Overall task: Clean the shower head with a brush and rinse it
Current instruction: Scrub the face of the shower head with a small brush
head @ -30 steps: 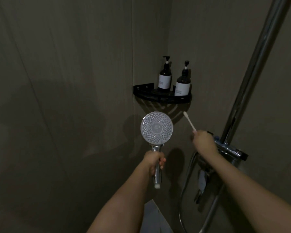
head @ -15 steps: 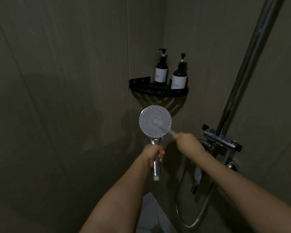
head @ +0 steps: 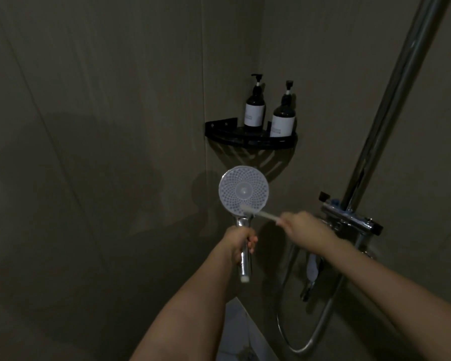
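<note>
The shower head point(head: 243, 191) stands upright above the left hand point(head: 238, 243), which grips its chrome handle; the brush point(head: 255, 212) touches the face's lower edge, pinched in the right hand point(head: 303, 227); behind, a corner shelf point(head: 250, 140) bears two bottles point(head: 255, 110).

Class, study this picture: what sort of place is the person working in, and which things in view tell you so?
Most likely a bathroom shower stall: a chrome riser pipe above a mixer valve, a corner shelf bearing two pump bottles, and a handheld shower head.
</note>
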Demonstrator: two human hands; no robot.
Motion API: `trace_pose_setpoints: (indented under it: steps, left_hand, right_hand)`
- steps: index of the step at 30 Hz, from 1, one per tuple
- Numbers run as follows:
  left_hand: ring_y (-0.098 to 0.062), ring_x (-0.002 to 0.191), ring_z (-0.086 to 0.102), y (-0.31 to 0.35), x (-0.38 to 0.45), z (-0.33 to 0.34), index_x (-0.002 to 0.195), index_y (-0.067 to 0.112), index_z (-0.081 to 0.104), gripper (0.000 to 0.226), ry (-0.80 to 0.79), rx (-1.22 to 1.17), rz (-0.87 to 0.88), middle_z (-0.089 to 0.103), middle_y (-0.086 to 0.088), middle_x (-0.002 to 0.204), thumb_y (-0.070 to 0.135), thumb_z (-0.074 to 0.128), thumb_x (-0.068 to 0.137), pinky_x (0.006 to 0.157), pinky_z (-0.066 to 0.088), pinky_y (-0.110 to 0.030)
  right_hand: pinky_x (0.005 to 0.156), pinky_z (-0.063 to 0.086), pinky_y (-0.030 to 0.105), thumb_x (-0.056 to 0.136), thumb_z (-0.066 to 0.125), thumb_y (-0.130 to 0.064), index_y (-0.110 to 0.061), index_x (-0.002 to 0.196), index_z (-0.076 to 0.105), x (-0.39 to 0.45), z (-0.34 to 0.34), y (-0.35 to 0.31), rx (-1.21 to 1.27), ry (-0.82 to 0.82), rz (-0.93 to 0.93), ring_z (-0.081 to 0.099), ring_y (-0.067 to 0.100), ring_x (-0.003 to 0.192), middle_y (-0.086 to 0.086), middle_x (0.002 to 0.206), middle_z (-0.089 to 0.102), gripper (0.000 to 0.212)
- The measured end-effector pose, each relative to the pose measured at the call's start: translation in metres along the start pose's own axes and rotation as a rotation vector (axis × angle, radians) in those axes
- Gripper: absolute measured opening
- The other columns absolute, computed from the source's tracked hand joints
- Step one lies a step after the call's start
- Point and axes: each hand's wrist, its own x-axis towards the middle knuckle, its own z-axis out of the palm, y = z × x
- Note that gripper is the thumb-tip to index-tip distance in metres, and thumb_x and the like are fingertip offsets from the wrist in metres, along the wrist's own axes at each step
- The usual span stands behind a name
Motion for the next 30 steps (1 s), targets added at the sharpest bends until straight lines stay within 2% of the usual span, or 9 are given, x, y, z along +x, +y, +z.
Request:
trace_pose_setpoints:
  steps: [5, 9, 12, 16, 19, 23, 26, 28, 30]
  left_hand:
    - [-0.011, 0.023, 0.032, -0.001, 0.002, -0.001, 0.05, 0.001, 0.047, 0.027, 0.0, 0.038, 0.005, 0.037, -0.011, 0.057, -0.012, 0.041, 0.073, 0.033, 0.03, -0.012]
    - [-0.012, 0.024, 0.033, -0.008, 0.003, 0.002, 0.024, 0.008, 0.05, 0.051, -0.008, 0.079, 0.019, 0.039, -0.011, 0.053, -0.012, 0.042, 0.07, 0.033, 0.03, -0.013]
    - [-0.013, 0.024, 0.032, -0.009, 0.001, 0.002, 0.027, 0.009, 0.049, 0.048, 0.002, 0.078, 0.016, 0.039, -0.01, 0.048, -0.013, 0.043, 0.069, 0.033, 0.03, -0.013]
    - [-0.014, 0.024, 0.033, -0.005, 0.002, -0.002, 0.031, 0.007, 0.049, 0.044, 0.006, 0.098, 0.017, 0.038, -0.008, 0.037, -0.012, 0.044, 0.07, 0.032, 0.031, -0.014]
    - [-0.013, 0.023, 0.032, 0.001, -0.002, -0.005, 0.044, 0.002, 0.047, 0.031, 0.01, 0.093, 0.011, 0.035, -0.005, 0.03, -0.013, 0.042, 0.071, 0.032, 0.03, -0.013]
    - [-0.013, 0.023, 0.033, 0.001, 0.0, -0.007, 0.032, 0.006, 0.049, 0.042, 0.027, 0.088, 0.025, 0.038, -0.007, 0.035, -0.013, 0.042, 0.069, 0.032, 0.031, -0.013]
    - [-0.012, 0.022, 0.034, 0.002, -0.002, -0.005, 0.033, 0.004, 0.05, 0.042, 0.031, 0.079, 0.022, 0.041, -0.009, 0.04, -0.014, 0.042, 0.07, 0.031, 0.031, -0.013]
    - [-0.012, 0.023, 0.033, 0.002, -0.004, -0.004, 0.044, 0.0, 0.048, 0.031, 0.038, 0.084, 0.021, 0.042, -0.008, 0.039, -0.014, 0.041, 0.071, 0.031, 0.031, -0.013]
    - [-0.011, 0.023, 0.033, 0.002, -0.004, -0.003, 0.048, 0.0, 0.047, 0.028, 0.034, 0.104, 0.019, 0.043, -0.007, 0.038, -0.014, 0.04, 0.071, 0.031, 0.031, -0.013]
  right_hand:
    - [0.059, 0.039, 0.028, 0.099, 0.037, -0.023, -0.002, 0.097, 0.061, 0.017, -0.013, 0.001, 0.038, 0.159, 0.057, 0.051, 0.02, 0.062, 0.017, 0.089, 0.066, 0.032]
    - [0.073, 0.052, 0.04, 0.099, 0.037, -0.027, -0.008, 0.103, 0.063, 0.02, -0.007, -0.028, 0.023, 0.04, -0.011, 0.063, 0.026, 0.08, 0.014, 0.093, 0.066, 0.033]
    - [0.067, 0.044, 0.032, 0.1, 0.036, -0.026, -0.001, 0.106, 0.063, 0.034, -0.018, -0.029, 0.002, 0.154, 0.046, 0.061, 0.029, 0.083, 0.019, 0.098, 0.066, 0.037]
    - [0.071, 0.05, 0.035, 0.098, 0.039, -0.027, -0.011, 0.105, 0.064, 0.026, -0.005, -0.034, 0.043, 0.052, 0.044, 0.063, 0.027, 0.082, 0.009, 0.085, 0.062, 0.03]
    - [0.064, 0.048, 0.033, 0.099, 0.038, -0.028, -0.005, 0.105, 0.062, 0.029, -0.011, -0.025, 0.056, 0.179, 0.06, 0.061, 0.023, 0.072, 0.007, 0.078, 0.059, 0.034]
    - [0.07, 0.047, 0.034, 0.098, 0.038, -0.03, -0.009, 0.106, 0.061, 0.024, 0.002, -0.027, 0.003, 0.086, -0.053, 0.064, 0.031, 0.087, 0.015, 0.097, 0.068, 0.033]
    - [0.064, 0.045, 0.031, 0.1, 0.036, -0.027, -0.001, 0.104, 0.061, 0.03, -0.012, -0.02, -0.004, 0.179, 0.04, 0.058, 0.024, 0.072, 0.017, 0.091, 0.067, 0.037]
    - [0.061, 0.043, 0.03, 0.1, 0.036, -0.028, -0.002, 0.104, 0.061, 0.025, -0.015, -0.025, 0.0, 0.207, -0.032, 0.058, 0.024, 0.069, 0.016, 0.086, 0.066, 0.036]
    - [0.069, 0.047, 0.035, 0.099, 0.037, -0.03, -0.008, 0.106, 0.06, 0.013, -0.001, -0.037, -0.037, 0.097, -0.193, 0.064, 0.03, 0.084, 0.015, 0.094, 0.068, 0.033]
